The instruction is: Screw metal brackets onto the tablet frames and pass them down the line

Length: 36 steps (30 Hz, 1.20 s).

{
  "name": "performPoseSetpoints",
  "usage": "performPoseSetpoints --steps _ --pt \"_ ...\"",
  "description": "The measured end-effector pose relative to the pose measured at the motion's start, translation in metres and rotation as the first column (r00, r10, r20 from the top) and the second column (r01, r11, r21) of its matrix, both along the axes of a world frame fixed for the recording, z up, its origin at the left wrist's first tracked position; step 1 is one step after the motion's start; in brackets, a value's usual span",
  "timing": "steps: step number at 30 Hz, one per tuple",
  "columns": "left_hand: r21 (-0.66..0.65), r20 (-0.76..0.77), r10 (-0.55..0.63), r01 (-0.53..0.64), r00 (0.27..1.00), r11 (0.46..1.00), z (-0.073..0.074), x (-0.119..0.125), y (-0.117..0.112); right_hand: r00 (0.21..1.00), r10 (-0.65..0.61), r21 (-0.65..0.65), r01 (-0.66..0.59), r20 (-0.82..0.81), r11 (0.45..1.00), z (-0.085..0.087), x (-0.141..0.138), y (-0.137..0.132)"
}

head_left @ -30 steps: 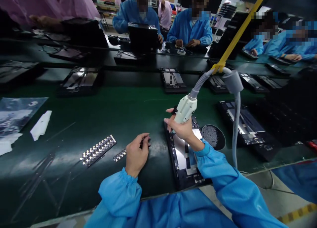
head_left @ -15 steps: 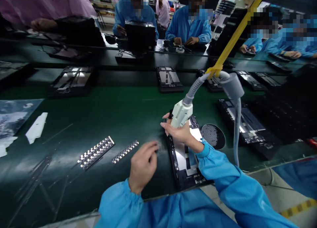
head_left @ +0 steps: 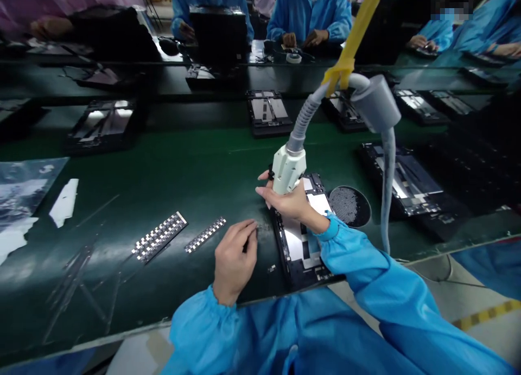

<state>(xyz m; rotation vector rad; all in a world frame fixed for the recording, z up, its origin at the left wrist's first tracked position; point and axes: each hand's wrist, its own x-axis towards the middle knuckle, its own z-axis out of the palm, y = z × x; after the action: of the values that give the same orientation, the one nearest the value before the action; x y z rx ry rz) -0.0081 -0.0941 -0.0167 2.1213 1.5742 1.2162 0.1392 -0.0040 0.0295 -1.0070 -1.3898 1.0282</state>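
My right hand (head_left: 287, 201) wraps round a pale electric screwdriver (head_left: 288, 171), upright over the left upper part of an open, dark laptop-like device (head_left: 293, 239). The tip is hidden behind my hand. A grey corrugated cable sleeve (head_left: 303, 122) rises from its top to a yellow strap (head_left: 345, 65). My left hand (head_left: 236, 258) is closed in a pinch left of the device, fingertips at a scatter of tiny loose parts (head_left: 266, 227) on the green bench. What it holds, if anything, is too small to make out. A round dark dish of small silvery pieces (head_left: 349, 207) sits right of the device.
Two strips of small parts (head_left: 159, 236) (head_left: 205, 235) lie left of my hands. Farther left are a white scrap (head_left: 64, 203) and a plastic bag (head_left: 24, 201). A similar device (head_left: 407, 182) is at right, others stand behind. The cable (head_left: 388, 190) hangs at right. Co-workers sit opposite.
The view has tilted down slightly, so the background sits higher. My left hand has gone from blurred motion to steady by the loose parts. My right hand still holds the screwdriver over the device.
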Motion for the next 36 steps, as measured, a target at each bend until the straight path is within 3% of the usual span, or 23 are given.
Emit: performPoseSetpoints --steps 3,6,9,13,16,20,23,25,28,31,33,36 --pt "-0.172 -0.064 -0.146 0.134 0.987 0.976 0.011 -0.009 -0.008 1.0 -0.012 0.019 0.012 0.012 1.0 -0.002 0.001 0.001" --pt "-0.401 -0.148 -0.351 0.268 0.925 0.876 0.016 -0.003 -0.019 1.0 -0.005 0.04 0.005 0.008 0.999 -0.004 0.002 0.001" --pt "-0.522 -0.263 -0.458 0.274 0.849 0.808 0.018 0.007 -0.023 1.0 0.01 0.039 -0.01 0.001 0.999 -0.006 0.002 0.002" --pt "-0.589 -0.294 -0.551 0.306 0.781 0.748 0.018 0.01 -0.02 1.0 0.015 0.044 -0.014 -0.018 0.999 -0.006 0.002 0.002" --pt "-0.533 -0.303 -0.557 0.346 0.773 0.772 0.011 0.002 -0.019 1.0 0.016 0.04 -0.015 -0.021 0.999 -0.007 0.002 0.003" --pt "-0.384 -0.195 -0.459 0.363 0.867 0.849 -0.002 -0.011 -0.009 1.0 0.016 0.008 -0.016 -0.022 1.0 -0.007 0.001 0.004" --pt "-0.237 -0.153 -0.301 0.261 0.941 0.936 0.001 -0.01 -0.005 0.997 0.061 0.001 -0.061 -0.041 0.998 0.005 0.002 0.006" --pt "-0.119 -0.185 -0.247 0.228 0.951 0.966 0.01 0.004 -0.014 0.993 0.089 0.036 -0.086 -0.075 0.996 0.02 0.008 0.004" --pt "0.023 -0.281 -0.394 0.417 0.875 0.909 0.02 0.038 -0.038 0.988 0.084 0.09 -0.073 -0.13 0.993 0.047 0.035 -0.011" --pt "-0.02 -0.405 -0.519 0.56 0.753 0.828 0.016 0.068 -0.052 0.977 0.129 0.05 -0.122 -0.17 0.991 0.061 0.086 -0.043" --pt "-0.105 -0.44 -0.552 0.57 0.709 0.815 0.008 0.074 -0.049 0.961 0.222 0.0 -0.225 -0.163 0.974 0.059 0.128 -0.071" --pt "-0.202 -0.418 -0.608 0.584 0.675 0.787 -0.001 0.066 -0.037 0.914 0.406 -0.099 -0.402 0.018 0.91 0.037 0.18 -0.114"
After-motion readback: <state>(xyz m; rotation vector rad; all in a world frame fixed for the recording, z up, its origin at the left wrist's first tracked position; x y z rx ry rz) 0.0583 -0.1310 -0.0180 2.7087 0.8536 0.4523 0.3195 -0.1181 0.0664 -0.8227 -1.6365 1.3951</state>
